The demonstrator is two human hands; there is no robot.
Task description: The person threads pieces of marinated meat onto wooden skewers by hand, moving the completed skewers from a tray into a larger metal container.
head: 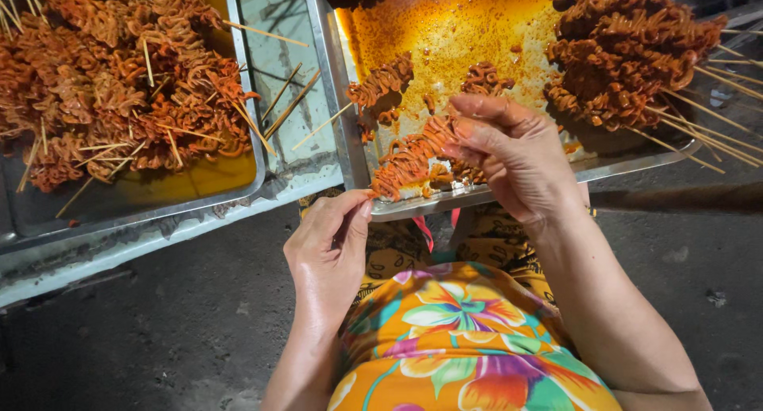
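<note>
Orange, oily skewered meat lies over the near rim of the steel tray, at 12 o'clock from the body. Left hand pinches the stick's end at 7 o'clock; right hand closes fingertips on the meat at 3 o'clock. Grease could let the strip slip off.

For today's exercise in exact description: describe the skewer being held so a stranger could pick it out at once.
Find the right tray, pooled with orange oil. At its near edge both hands, left and right, hold one skewer of folded orange-red strips. Unlike the piled skewers at the tray's far right, it is raised off the tray between the fingers.
</note>
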